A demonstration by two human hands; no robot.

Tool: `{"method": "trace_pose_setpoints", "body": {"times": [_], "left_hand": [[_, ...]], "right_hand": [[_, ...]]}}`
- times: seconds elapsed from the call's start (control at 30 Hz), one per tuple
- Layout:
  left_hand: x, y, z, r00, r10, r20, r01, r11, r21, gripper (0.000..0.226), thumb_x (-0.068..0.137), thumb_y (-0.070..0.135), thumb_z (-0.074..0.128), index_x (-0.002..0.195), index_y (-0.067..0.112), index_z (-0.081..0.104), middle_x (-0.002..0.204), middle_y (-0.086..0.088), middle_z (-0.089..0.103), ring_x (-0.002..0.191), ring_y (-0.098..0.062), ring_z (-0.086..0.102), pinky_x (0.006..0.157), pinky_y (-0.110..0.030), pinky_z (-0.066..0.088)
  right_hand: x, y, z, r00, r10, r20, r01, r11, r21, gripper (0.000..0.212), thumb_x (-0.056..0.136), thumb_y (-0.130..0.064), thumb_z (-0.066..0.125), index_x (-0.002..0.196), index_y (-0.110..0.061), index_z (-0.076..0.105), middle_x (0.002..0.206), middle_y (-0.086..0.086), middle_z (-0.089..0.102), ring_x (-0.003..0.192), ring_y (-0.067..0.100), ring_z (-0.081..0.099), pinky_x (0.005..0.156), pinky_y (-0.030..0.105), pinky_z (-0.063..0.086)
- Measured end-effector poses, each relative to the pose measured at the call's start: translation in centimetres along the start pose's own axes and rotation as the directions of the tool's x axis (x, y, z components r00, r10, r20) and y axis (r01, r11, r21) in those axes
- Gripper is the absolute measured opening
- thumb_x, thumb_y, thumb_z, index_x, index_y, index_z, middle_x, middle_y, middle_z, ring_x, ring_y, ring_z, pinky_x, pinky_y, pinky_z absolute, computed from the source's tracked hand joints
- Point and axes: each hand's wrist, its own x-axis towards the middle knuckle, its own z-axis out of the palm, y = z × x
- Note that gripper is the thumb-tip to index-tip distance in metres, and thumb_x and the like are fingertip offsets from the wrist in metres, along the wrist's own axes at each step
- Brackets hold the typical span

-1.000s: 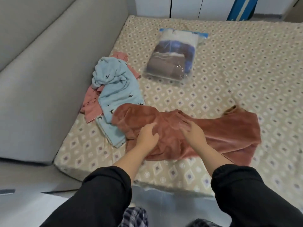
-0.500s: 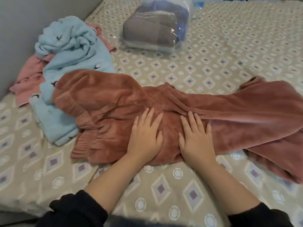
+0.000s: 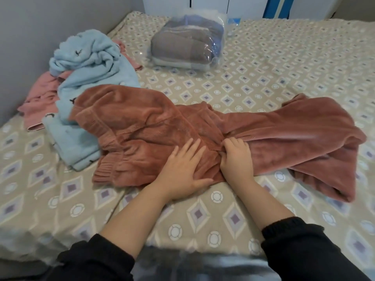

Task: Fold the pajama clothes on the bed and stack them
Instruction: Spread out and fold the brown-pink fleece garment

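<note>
A rust-brown fleece pajama garment lies spread across the patterned bed, ribbed cuff at its left end. My left hand rests flat on its middle, fingers spread. Beside it my right hand has its fingers curled into a fold of the same fabric. A crumpled light-blue pajama piece sits at the left, partly under the brown garment, on top of a pink one.
A clear plastic bag of folded grey and blue textiles stands at the back of the bed. A grey wall borders the bed on the left. White cabinets stand behind.
My right hand went from lying flat on the brown garment to pinching a fold of it. The left hand stays flat. The camera pulled back slightly.
</note>
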Motion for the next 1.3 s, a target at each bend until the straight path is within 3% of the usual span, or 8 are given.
{"method": "trace_pose_setpoints", "body": {"times": [0.13, 0.27, 0.83, 0.93, 1.0, 1.07, 1.13, 1.3], "left_hand": [[-3.0, 1.1, -0.7, 0.993, -0.073, -0.092, 0.063, 0.992, -0.110, 0.061, 0.084, 0.024, 0.055, 0.143, 0.018, 0.040, 0.150, -0.004, 0.038, 0.137, -0.021, 0.031, 0.107, -0.035, 0.031], [-6.4, 2.0, -2.4, 0.963, -0.127, -0.236, 0.095, 0.985, -0.143, 0.022, 0.075, -0.001, 0.052, 0.092, 0.009, 0.062, 0.094, -0.011, 0.063, 0.094, -0.032, 0.055, 0.071, -0.038, 0.041], [-14.6, 6.9, -1.6, 0.959, -0.277, -0.062, 0.280, 0.959, 0.038, 0.031, 0.085, 0.041, 0.048, 0.099, 0.018, 0.063, 0.099, -0.001, 0.057, 0.101, -0.023, 0.055, 0.073, -0.030, 0.039], [-13.0, 7.0, -3.7, 0.950, -0.263, 0.169, 0.274, 0.961, -0.043, 0.049, 0.089, 0.063, 0.038, 0.090, 0.022, 0.065, 0.092, -0.001, 0.060, 0.095, -0.024, 0.059, 0.069, -0.030, 0.039], [-11.4, 7.2, -5.1, 0.965, -0.228, 0.132, 0.239, 0.968, -0.079, 0.050, 0.093, 0.061, 0.034, 0.101, 0.023, 0.067, 0.104, -0.003, 0.063, 0.103, -0.024, 0.057, 0.077, -0.033, 0.043], [-10.0, 7.6, -5.2, 0.979, -0.195, -0.053, 0.194, 0.980, -0.034, 0.047, 0.096, 0.051, 0.036, 0.127, 0.022, 0.057, 0.130, -0.006, 0.053, 0.122, -0.026, 0.046, 0.097, -0.038, 0.039], [-8.5, 8.6, -4.3, 0.966, -0.219, -0.138, 0.207, 0.974, -0.093, 0.056, 0.097, 0.048, 0.038, 0.148, 0.026, 0.031, 0.154, -0.006, 0.029, 0.140, -0.026, 0.025, 0.113, -0.045, 0.024], [-5.0, 13.3, 0.2, 0.978, -0.178, -0.105, 0.156, 0.970, -0.189, 0.067, 0.096, 0.056, 0.029, 0.153, 0.035, 0.001, 0.163, 0.000, 0.000, 0.149, -0.020, -0.004, 0.116, -0.055, 0.000]], "right_hand": [[-2.7, -0.6, -1.8, 0.998, 0.057, 0.027, -0.058, 0.998, 0.034, 0.006, 0.081, 0.002, 0.059, 0.077, 0.000, 0.055, 0.073, 0.019, 0.058, 0.073, 0.036, 0.052, 0.066, 0.036, 0.024], [-5.5, -1.4, -3.6, 0.996, 0.047, 0.075, -0.047, 0.999, 0.000, 0.008, 0.086, -0.008, 0.059, 0.083, -0.002, 0.056, 0.079, 0.018, 0.062, 0.077, 0.036, 0.055, 0.065, 0.035, 0.025], [-14.3, -3.4, -7.7, 0.979, 0.009, 0.205, 0.039, 0.973, -0.229, 0.025, 0.093, -0.040, 0.042, 0.098, -0.015, 0.047, 0.093, 0.004, 0.064, 0.082, 0.027, 0.062, 0.056, 0.031, 0.031], [-12.6, -2.7, -9.5, 0.993, -0.065, 0.095, 0.072, 0.995, -0.075, 0.020, 0.089, -0.021, 0.045, 0.106, -0.013, 0.052, 0.110, 0.005, 0.054, 0.093, 0.029, 0.057, 0.060, 0.032, 0.036], [-11.2, -1.4, -10.9, 0.992, -0.117, -0.048, 0.108, 0.981, -0.159, 0.031, 0.080, -0.010, 0.043, 0.107, -0.007, 0.058, 0.119, 0.013, 0.053, 0.100, 0.036, 0.054, 0.069, 0.039, 0.044], [-9.5, 0.6, -11.8, 0.987, 0.018, -0.160, -0.056, 0.970, -0.236, 0.037, 0.080, -0.009, 0.049, 0.115, -0.002, 0.057, 0.132, 0.023, 0.048, 0.115, 0.043, 0.048, 0.091, 0.050, 0.040], [-7.6, 3.0, -12.3, 0.949, 0.298, -0.104, -0.312, 0.937, -0.160, 0.048, 0.088, -0.016, 0.054, 0.134, -0.003, 0.044, 0.150, 0.024, 0.029, 0.134, 0.041, 0.030, 0.108, 0.053, 0.026], [-6.4, 8.9, -12.0, 0.806, 0.591, 0.036, -0.592, 0.802, 0.086, 0.068, 0.095, -0.034, 0.051, 0.150, -0.010, 0.019, 0.160, 0.012, 0.003, 0.145, 0.031, 0.011, 0.114, 0.050, 0.021]]}}
